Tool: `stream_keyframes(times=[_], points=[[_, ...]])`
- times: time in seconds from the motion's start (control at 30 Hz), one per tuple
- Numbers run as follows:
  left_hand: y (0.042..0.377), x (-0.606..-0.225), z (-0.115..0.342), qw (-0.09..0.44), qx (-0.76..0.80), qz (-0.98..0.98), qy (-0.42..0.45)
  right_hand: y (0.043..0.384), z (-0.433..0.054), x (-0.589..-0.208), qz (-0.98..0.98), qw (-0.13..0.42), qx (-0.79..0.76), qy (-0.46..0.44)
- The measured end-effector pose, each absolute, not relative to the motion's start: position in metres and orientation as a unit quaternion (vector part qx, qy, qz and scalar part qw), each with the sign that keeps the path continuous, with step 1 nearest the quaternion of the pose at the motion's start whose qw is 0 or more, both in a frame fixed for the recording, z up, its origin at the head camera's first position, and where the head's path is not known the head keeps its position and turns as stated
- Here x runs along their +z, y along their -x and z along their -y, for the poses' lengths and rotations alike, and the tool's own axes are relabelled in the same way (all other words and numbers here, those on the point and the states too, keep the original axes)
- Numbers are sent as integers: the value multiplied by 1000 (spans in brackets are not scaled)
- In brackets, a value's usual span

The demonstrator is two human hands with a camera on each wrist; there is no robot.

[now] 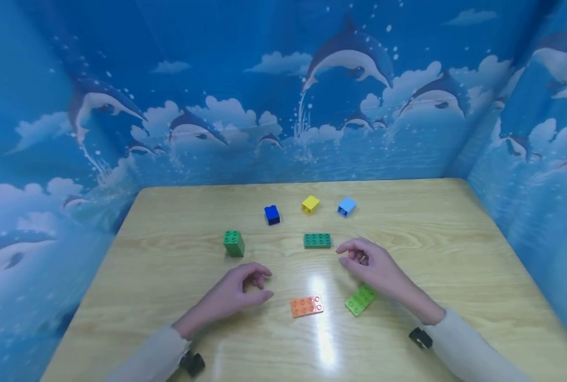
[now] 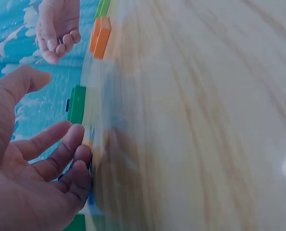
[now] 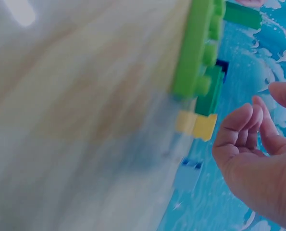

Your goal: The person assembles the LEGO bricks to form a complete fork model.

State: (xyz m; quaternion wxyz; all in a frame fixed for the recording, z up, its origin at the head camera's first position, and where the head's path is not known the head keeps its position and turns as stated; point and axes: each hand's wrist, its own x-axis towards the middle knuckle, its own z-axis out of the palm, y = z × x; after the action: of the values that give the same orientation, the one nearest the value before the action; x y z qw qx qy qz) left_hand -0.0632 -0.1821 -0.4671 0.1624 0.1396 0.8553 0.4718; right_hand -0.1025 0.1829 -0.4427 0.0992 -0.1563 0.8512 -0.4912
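Note:
My left hand (image 1: 240,289) hovers over the table with loosely bent fingers and holds nothing. It is between a tall green block (image 1: 234,244) and a flat orange brick (image 1: 307,306). My right hand (image 1: 371,265), also holding nothing, has its fingers loosely curled above the table. Below it lies a light green brick (image 1: 360,300), partly overlapped by the hand in the head view. A dark green brick (image 1: 317,241) lies just left of the right fingertips. In the right wrist view the light green brick (image 3: 188,53) shows its studs facing the hand.
Toward the back of the wooden table (image 1: 169,307) are a dark blue brick (image 1: 272,215), a yellow brick (image 1: 310,205) and a light blue brick (image 1: 346,207), the last with its hollow side showing. A blue dolphin-print curtain (image 1: 245,154) surrounds the table's back and sides.

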Motion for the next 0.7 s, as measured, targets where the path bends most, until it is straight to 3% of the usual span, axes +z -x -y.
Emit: stream_keyframes(times=[0.23, 0.47, 0.7], points=[[59, -471, 163, 154, 454, -864, -156, 98, -216, -448, -856, 142, -477, 139], [52, -471, 147, 169, 427, -876, -150, 94, -245, -456, -843, 198, -459, 198], [43, -471, 135, 150, 410, -884, -166, 88, -258, -460, -842, 193, -437, 252]])
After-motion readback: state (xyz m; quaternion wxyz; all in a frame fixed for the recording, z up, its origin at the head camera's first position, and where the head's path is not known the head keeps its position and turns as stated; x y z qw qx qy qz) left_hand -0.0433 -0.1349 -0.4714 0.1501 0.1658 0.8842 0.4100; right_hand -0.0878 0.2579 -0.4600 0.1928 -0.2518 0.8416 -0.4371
